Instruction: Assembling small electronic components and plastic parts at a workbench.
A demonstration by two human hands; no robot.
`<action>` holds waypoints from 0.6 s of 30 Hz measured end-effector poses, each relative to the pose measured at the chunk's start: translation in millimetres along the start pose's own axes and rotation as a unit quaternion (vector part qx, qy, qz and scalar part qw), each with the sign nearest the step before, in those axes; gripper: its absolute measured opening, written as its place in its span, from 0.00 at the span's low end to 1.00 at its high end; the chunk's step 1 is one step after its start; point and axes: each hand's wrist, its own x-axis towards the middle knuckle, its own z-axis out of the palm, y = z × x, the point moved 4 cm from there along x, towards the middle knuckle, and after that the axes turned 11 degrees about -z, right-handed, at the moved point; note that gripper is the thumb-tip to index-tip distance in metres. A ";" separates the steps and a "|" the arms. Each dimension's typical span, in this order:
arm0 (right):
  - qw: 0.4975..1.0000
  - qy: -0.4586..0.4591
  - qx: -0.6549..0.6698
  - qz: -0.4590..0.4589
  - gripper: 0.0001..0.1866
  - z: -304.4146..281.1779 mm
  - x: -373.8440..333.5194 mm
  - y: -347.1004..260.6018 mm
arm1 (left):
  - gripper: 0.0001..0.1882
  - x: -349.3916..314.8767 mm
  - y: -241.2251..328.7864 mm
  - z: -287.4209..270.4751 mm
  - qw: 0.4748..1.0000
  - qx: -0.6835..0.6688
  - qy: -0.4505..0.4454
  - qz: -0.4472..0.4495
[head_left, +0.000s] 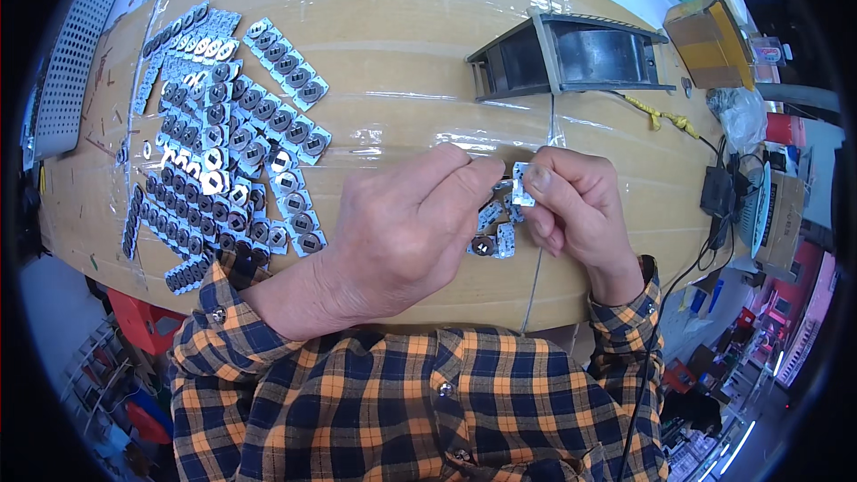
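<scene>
At the far left I see a perforated grey panel (76, 45) lying along the table's edge. Next to it, strips of small metal parts (228, 129) lie spread in overlapping rows on the tape-covered wooden table (402, 45). My left hand (402, 232) is curled, thumb and forefinger closed toward the centre; whether they actually grip the piece I cannot tell, since the knuckles block the contact. My right hand (576, 205) is closed, pinching a small metal strip piece (522, 186) between thumb and forefinger. A few loose pieces (494, 241) lie on the table just below both hands. Beyond, right of centre, stands a black fan housing (571, 58).
</scene>
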 end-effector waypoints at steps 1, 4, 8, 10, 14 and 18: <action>1.000 0.000 -0.002 0.000 0.17 -0.2 0.7 0.7 | 0.18 0.8 -1.3 1.9 1.000 -0.001 0.001 0.001; 0.999 0.001 0.035 0.004 0.17 0.2 2.7 2.0 | 0.17 3.2 -3.2 5.6 0.999 0.013 0.041 0.024; 0.999 0.027 -0.022 -0.015 0.17 -2.6 0.9 0.9 | 0.18 5.3 -2.5 7.4 0.998 0.020 0.047 0.022; 0.998 0.032 -0.050 -0.029 0.17 -3.4 1.2 0.1 | 0.18 5.8 -2.5 7.0 0.999 0.020 0.045 0.020; 0.996 0.019 -0.073 -0.053 0.16 -4.8 3.1 2.9 | 0.18 7.3 -5.0 6.4 0.998 0.015 0.054 0.019; 0.995 0.047 -0.067 -0.057 0.16 -5.8 4.8 -0.6 | 0.19 10.6 -3.5 3.7 0.998 0.008 0.056 0.017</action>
